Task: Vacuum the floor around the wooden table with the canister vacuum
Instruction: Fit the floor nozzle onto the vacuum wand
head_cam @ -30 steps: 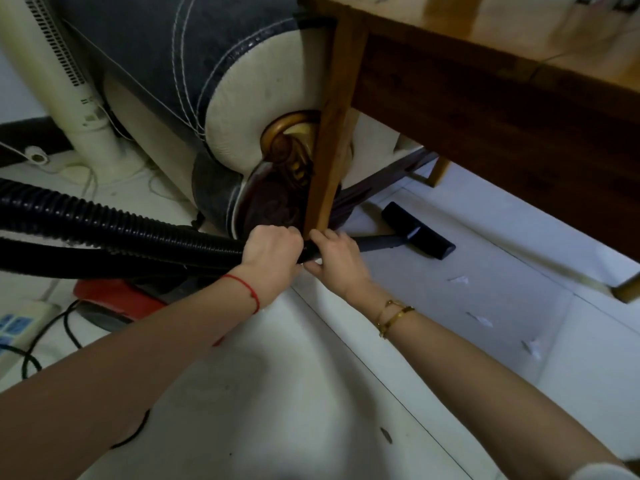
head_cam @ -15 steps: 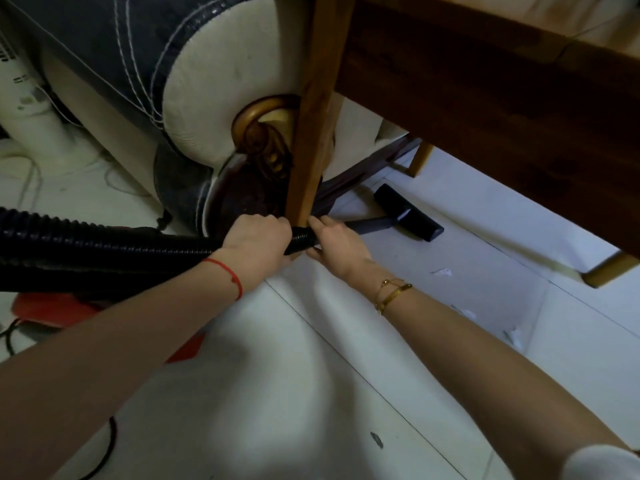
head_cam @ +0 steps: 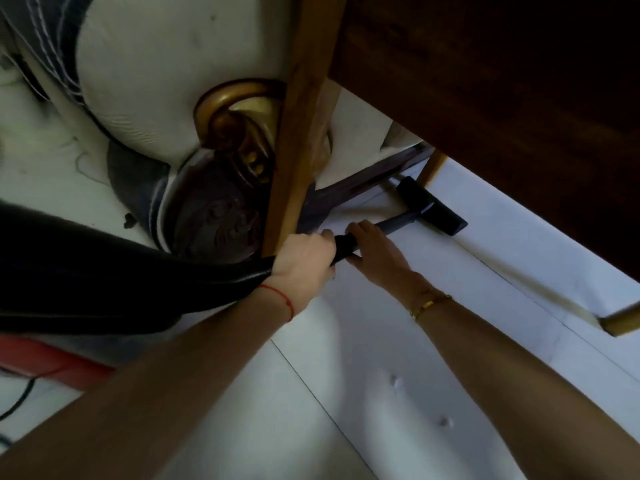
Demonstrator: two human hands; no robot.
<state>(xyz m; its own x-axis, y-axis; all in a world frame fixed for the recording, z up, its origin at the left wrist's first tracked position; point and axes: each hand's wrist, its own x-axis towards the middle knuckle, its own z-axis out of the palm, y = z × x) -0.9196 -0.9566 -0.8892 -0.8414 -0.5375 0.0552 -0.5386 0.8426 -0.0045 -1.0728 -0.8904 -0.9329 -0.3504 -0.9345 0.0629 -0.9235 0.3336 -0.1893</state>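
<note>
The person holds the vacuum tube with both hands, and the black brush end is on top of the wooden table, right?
Not quite. Both the left hand and right hand do hold the vacuum tube, but the head view shows the black brush end on the floor under the wooden table.

hands 2 [head_cam: 304,258] | table legs 3 [head_cam: 298,133] | hose 1 [head_cam: 104,258] | nozzle 1 [head_cam: 433,206]

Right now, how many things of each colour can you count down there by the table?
Black: 3 - hose, wand, floor nozzle
Red: 2 - vacuum canister, wrist string
Brown wood: 3 - table legs
Gold: 1 - bracelet
Total: 9
</note>
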